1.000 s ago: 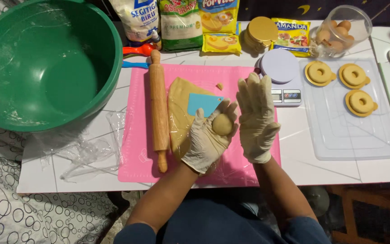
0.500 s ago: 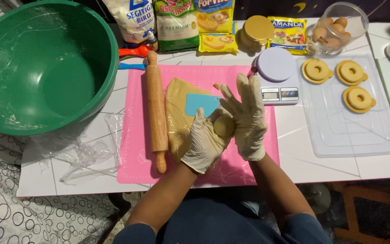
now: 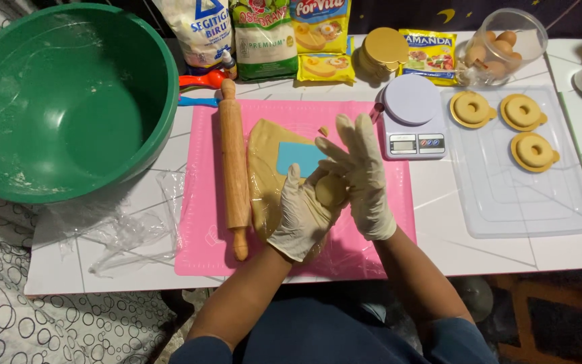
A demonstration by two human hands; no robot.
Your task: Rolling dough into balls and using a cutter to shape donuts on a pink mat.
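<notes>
A view from above of a person's two gloved hands working dough over a pink mat [image 3: 372,114] on a white tiled table [image 3: 439,249].

The left hand [image 3: 301,219] is cupped palm up, its grip loosely curled under a small dough ball [image 3: 330,190]. The right hand [image 3: 362,175] lies flat against the ball's other side, fingers straight and spread, so the ball is pressed between the two palms just above the middle of the mat.

Under the hands lies a flat dough sheet [image 3: 264,168], with a light blue scraper [image 3: 298,158] resting on it. A wooden rolling pin [image 3: 235,165] lies lengthwise along the sheet's left edge. A tiny scrap of dough [image 3: 323,131] sits on the mat near the right hand's fingertips.

To the left, a big green bowl [image 3: 69,101], dusted with flour, stands partly off the table edge. Crumpled clear plastic wrap [image 3: 129,232] lies beside the mat below it.

To the right of the mat sits a small kitchen scale [image 3: 411,114] with a round white plate. Further right, a clear tray [image 3: 520,195] carries three ring-shaped pastries [image 3: 523,111] near its far end.

Along the back edge stand bags of ingredients [image 3: 264,34], a stack of round gold discs [image 3: 385,48] and a clear jar of eggs [image 3: 503,47].
</notes>
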